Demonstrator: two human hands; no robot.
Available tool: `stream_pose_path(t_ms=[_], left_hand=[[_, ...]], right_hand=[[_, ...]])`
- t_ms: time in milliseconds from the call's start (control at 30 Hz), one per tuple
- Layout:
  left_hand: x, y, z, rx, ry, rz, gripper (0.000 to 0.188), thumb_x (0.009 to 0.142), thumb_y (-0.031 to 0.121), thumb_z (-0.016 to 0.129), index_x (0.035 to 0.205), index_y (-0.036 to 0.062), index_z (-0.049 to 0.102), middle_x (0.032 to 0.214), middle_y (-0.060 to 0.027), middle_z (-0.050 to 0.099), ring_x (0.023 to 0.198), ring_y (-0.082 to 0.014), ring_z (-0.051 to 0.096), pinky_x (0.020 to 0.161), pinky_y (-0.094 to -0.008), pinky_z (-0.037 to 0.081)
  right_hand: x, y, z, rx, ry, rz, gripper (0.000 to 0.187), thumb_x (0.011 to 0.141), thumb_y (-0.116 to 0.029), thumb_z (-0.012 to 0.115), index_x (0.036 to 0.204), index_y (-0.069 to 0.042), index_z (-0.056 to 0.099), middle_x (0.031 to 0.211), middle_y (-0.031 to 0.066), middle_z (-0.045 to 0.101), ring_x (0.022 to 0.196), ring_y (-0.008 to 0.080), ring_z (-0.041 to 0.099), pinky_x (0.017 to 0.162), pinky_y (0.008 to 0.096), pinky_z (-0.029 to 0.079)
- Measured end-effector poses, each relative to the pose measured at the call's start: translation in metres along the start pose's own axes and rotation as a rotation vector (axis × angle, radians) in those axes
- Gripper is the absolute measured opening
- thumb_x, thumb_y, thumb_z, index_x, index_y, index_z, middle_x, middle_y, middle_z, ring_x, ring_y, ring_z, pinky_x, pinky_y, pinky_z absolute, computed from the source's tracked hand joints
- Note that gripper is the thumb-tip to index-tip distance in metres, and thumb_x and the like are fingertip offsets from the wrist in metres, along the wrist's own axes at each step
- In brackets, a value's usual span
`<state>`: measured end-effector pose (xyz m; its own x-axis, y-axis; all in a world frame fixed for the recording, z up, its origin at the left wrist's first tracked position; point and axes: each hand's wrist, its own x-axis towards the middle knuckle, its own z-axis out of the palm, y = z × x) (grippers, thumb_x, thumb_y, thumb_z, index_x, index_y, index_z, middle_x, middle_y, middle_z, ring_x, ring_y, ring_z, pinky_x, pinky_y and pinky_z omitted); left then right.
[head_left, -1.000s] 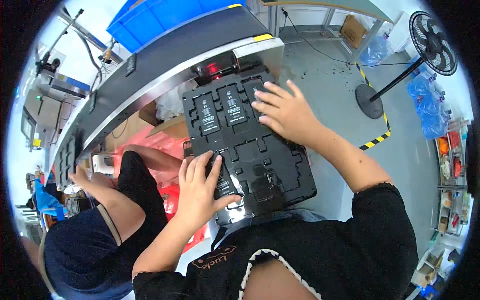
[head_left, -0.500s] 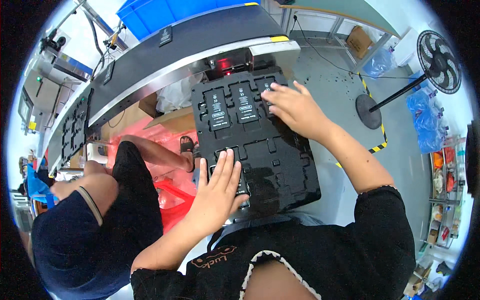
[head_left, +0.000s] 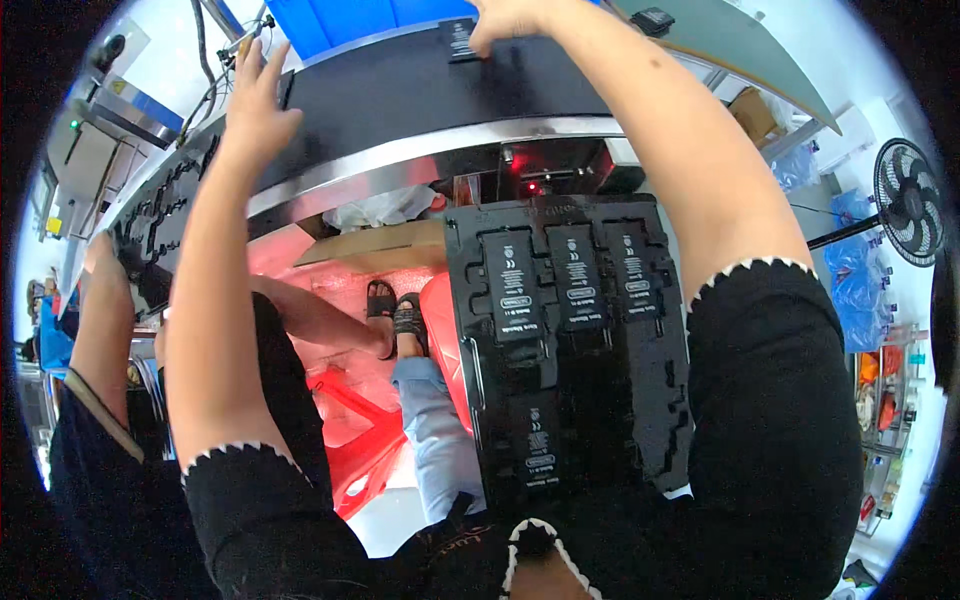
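Over at the far left, a co-worker's arm (head_left: 103, 325) reaches toward a moulded black tray (head_left: 172, 205) beside the conveyor belt (head_left: 370, 80). Next comes the person's left hand (head_left: 262, 112), raised above the belt with its fingers spread wide and nothing visible in it; just beside it lies a dark flat piece (head_left: 287, 90), mostly hidden.

Farther right, in front of a blue bin (head_left: 360, 14), a loose battery pack (head_left: 460, 42) lies flat on the belt. The right hand (head_left: 508, 22) is at its right edge, thumb nearest; its fingers run out of view, so I can't tell whether they grip it. To handle it well, I'd take it by its long edges, lift it level, and spare the thin body any bending. It looks like a slim black slab with pale print on its upper face.

Right of that and nearer the body sits the pocketed battery tray (head_left: 600, 385). Three similar packs (head_left: 577, 280) lie side by side in its far row, and a fourth pack (head_left: 538, 445) in the near left pocket, all flat, print facing up. Well apart at the far right is a black fan (head_left: 906, 205).
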<state>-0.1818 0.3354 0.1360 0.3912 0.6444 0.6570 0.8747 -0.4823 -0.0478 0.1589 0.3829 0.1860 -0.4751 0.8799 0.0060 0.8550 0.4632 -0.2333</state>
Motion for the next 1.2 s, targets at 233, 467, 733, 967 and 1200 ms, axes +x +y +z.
stream_pose_path(t_ms=[233, 467, 733, 967, 1200], left_hand=[[0.079, -0.019, 0.019, -0.363, -0.994, -0.292, 0.096, 0.062, 0.019, 0.071, 0.150, 0.0231, 0.031, 0.115, -0.0098, 0.058, 0.107, -0.0216, 0.052, 0.096, -0.0310, 0.040], [0.092, 0.009, 0.031, -0.268, -1.030, -0.207, 0.087, 0.074, 0.023, 0.067, 0.151, 0.0230, 0.028, 0.102, -0.0015, 0.058, 0.085, -0.0114, 0.051, 0.081, -0.0251, 0.042], [0.108, 0.034, 0.070, -0.521, -0.915, -0.148, 0.090, 0.071, 0.042, 0.072, 0.146, 0.0067, 0.036, 0.124, -0.0151, 0.060, 0.111, -0.0257, 0.057, 0.098, -0.0343, 0.041], [0.012, 0.161, -0.019, -0.082, -0.207, 0.091, 0.086, 0.068, 0.051, 0.076, 0.133, -0.0003, 0.051, 0.121, -0.0275, 0.055, 0.113, -0.0377, 0.054, 0.099, -0.0418, 0.043], [-0.122, 0.362, -0.165, -0.460, -0.626, 0.297, 0.097, 0.054, 0.034, 0.083, 0.136, -0.0002, 0.044, 0.130, -0.0222, 0.046, 0.123, -0.0390, 0.045, 0.105, -0.0467, 0.034]], right_hand=[[-0.034, -0.010, -0.030, -0.496, -0.106, 0.140, 0.076, 0.067, -0.017, 0.073, 0.133, 0.002, 0.041, 0.121, 0.0246, 0.054, 0.111, 0.0307, 0.056, 0.086, 0.0412, 0.050], [-0.207, -0.023, -0.011, -0.296, 0.138, -0.092, 0.092, 0.068, -0.027, 0.076, 0.142, 0.003, 0.030, 0.141, 0.0288, 0.036, 0.132, 0.0381, 0.036, 0.107, 0.0435, 0.034], [-0.431, -0.084, 0.041, 0.253, -0.106, -0.006, 0.091, 0.060, -0.019, 0.074, 0.142, -0.005, 0.037, 0.140, 0.0226, 0.039, 0.131, 0.0386, 0.038, 0.107, 0.0490, 0.033], [-0.462, -0.083, 0.085, 0.048, -0.086, -0.186, 0.074, 0.076, -0.023, 0.070, 0.141, -0.008, 0.038, 0.153, 0.0106, 0.029, 0.142, 0.0257, 0.028, 0.112, 0.0519, 0.026], [-0.494, -0.090, 0.110, 0.089, 0.156, -0.116, 0.052, 0.088, -0.027, 0.061, 0.134, -0.006, 0.048, 0.147, 0.0076, 0.040, 0.140, 0.0241, 0.032, 0.109, 0.0527, 0.028]])
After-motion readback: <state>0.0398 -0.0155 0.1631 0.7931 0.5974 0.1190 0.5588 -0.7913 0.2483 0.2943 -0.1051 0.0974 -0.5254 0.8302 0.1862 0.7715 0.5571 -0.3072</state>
